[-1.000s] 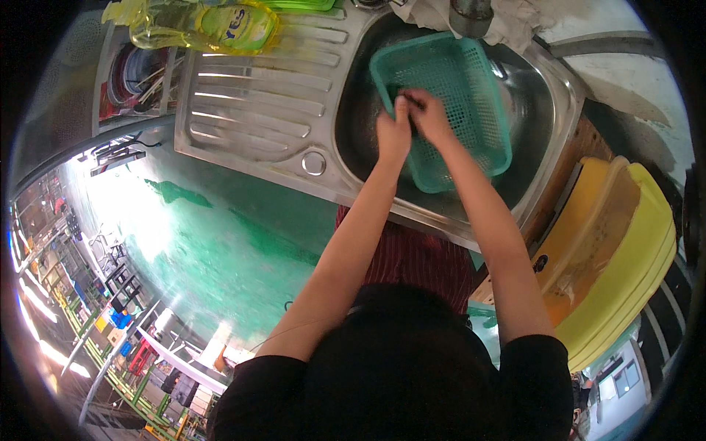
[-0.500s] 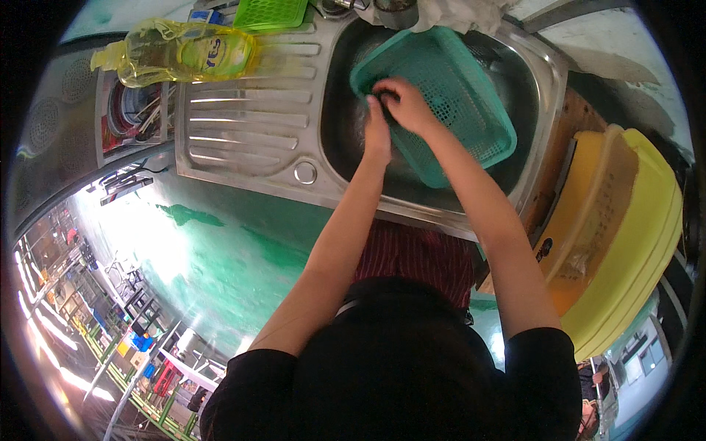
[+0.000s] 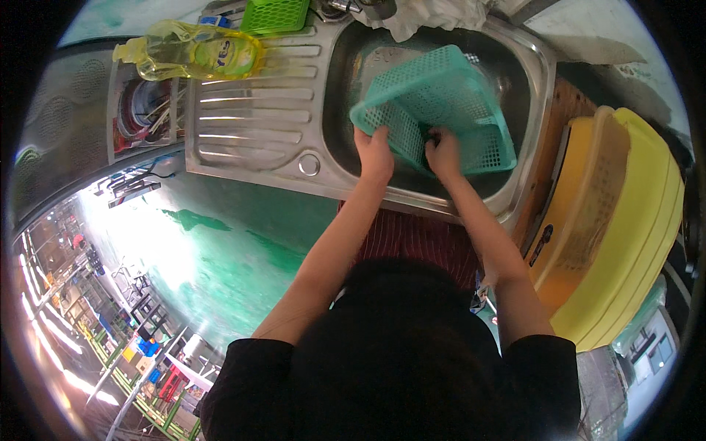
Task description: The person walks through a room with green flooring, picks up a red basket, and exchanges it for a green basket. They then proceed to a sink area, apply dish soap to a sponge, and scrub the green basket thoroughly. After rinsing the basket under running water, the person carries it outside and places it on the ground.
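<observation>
The teal basket (image 3: 434, 110) is held tilted over the sink (image 3: 353, 176). Its near rim is gripped by the left hand (image 3: 375, 154). Something dark is pinched against its mesh by the right hand (image 3: 443, 153). Scrubbing seems underway; steady holding is needed next.

A clear yellow squeeze bottle (image 3: 187, 55) of yellowish liquid lies on its side across the top of the ribbed steel draining board (image 3: 254, 110), left of the sink basin. Around its middle runs a label (image 3: 220, 53) in yellow and green with a patch of blue, too curved and small to make out further. On the dark front edge of the yellow tub (image 3: 625, 220) at the right sits a small oval sticker (image 3: 543, 237), dark with pale marks.
</observation>
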Available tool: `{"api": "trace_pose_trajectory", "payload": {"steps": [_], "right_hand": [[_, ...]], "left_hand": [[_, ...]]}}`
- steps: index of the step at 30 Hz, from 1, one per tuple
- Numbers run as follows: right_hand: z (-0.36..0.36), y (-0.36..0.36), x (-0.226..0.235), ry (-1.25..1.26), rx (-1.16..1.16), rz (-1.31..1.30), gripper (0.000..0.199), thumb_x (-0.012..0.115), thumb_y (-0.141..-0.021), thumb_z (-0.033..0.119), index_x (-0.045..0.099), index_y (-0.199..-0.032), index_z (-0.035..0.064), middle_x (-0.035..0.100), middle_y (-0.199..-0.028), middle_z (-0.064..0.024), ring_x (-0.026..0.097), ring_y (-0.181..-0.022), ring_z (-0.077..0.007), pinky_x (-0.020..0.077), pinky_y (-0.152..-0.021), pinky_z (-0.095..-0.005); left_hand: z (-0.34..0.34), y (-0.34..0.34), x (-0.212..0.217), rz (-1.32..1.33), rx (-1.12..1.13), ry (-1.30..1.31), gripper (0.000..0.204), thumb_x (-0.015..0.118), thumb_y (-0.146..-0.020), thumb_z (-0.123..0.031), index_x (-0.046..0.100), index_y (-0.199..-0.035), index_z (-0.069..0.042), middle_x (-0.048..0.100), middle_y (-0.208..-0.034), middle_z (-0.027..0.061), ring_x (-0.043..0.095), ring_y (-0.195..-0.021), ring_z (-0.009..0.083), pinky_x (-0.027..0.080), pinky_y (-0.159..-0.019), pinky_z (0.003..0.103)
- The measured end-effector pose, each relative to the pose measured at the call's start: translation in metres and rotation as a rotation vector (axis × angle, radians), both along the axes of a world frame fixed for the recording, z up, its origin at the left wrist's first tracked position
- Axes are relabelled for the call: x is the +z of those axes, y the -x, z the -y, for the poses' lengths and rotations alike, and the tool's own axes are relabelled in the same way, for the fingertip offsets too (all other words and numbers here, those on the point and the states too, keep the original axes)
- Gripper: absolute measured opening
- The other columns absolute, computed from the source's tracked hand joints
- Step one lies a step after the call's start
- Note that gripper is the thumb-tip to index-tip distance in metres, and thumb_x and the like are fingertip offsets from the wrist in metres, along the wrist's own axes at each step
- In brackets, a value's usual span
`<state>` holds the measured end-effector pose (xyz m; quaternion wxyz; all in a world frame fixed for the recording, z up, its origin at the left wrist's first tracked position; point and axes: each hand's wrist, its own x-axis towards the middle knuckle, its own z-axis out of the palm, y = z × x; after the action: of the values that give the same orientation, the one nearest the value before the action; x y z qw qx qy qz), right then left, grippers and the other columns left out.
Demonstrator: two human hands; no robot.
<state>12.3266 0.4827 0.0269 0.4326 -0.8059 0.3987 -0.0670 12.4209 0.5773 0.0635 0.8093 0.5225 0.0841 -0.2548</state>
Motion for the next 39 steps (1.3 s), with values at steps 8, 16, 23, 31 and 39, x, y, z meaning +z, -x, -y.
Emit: {"api": "trace_pose_trajectory", "payload": {"steps": [8,16,23,31,39], "right_hand": [[-0.022,-0.058,0.068,-0.143,0.001,0.437,0.023,0.053,-0.069,0.007,0.055,-0.091,-0.0019,0.058,-0.089,-0.0162,0.056,-0.083,-0.026,0.0424,-0.074,-0.0331],[-0.008,-0.01,-0.026,-0.245,0.111,-0.035,0.027,0.052,-0.066,0.005,0.056,-0.093,0.0036,0.057,-0.093,-0.0148,0.053,-0.086,-0.0324,0.042,-0.076,-0.038],[-0.022,-0.022,-0.027,-0.053,0.137,-0.068,0.028,0.055,-0.066,0.008,0.055,-0.093,0.0025,0.058,-0.088,-0.0157,0.054,-0.085,-0.032,0.0423,-0.074,-0.0381],[-0.017,-0.054,0.027,-0.654,-0.242,0.355,0.023,0.051,-0.071,0.01,0.058,-0.09,-0.0015,0.059,-0.084,-0.0183,0.057,-0.081,-0.0297,0.0422,-0.07,-0.0343],[-0.026,-0.037,0.025,-0.339,-0.08,0.194,0.026,0.049,-0.069,0.01,0.058,-0.091,0.0003,0.057,-0.092,-0.02,0.054,-0.088,-0.0326,0.0409,-0.076,-0.037]], "left_hand": [[-0.016,0.019,0.029,0.196,-0.181,-0.186,0.058,0.037,-0.066,0.01,0.029,-0.122,0.0,0.04,-0.113,0.0068,0.038,-0.103,0.0155,0.03,-0.089,0.027],[-0.018,-0.002,0.047,0.636,-0.457,0.055,0.082,0.06,-0.064,-0.014,0.01,-0.129,-0.004,0.028,-0.126,0.0111,0.029,-0.116,0.0242,0.021,-0.097,0.034],[0.019,-0.067,0.108,0.978,-0.706,-0.046,0.08,0.066,-0.062,-0.043,0.032,-0.125,-0.009,0.031,-0.127,0.014,0.026,-0.12,0.0271,0.02,-0.098,0.036],[0.04,-0.062,0.12,1.319,-1.064,-0.586,0.055,0.056,-0.069,-0.04,0.046,-0.119,-0.018,0.034,-0.128,0.0124,0.03,-0.118,0.0301,0.02,-0.097,0.04],[0.04,-0.067,0.115,1.285,-1.08,-0.623,0.058,0.055,-0.067,-0.046,0.044,-0.12,-0.024,0.029,-0.131,0.0137,0.027,-0.119,0.0324,0.018,-0.098,0.043]]}}
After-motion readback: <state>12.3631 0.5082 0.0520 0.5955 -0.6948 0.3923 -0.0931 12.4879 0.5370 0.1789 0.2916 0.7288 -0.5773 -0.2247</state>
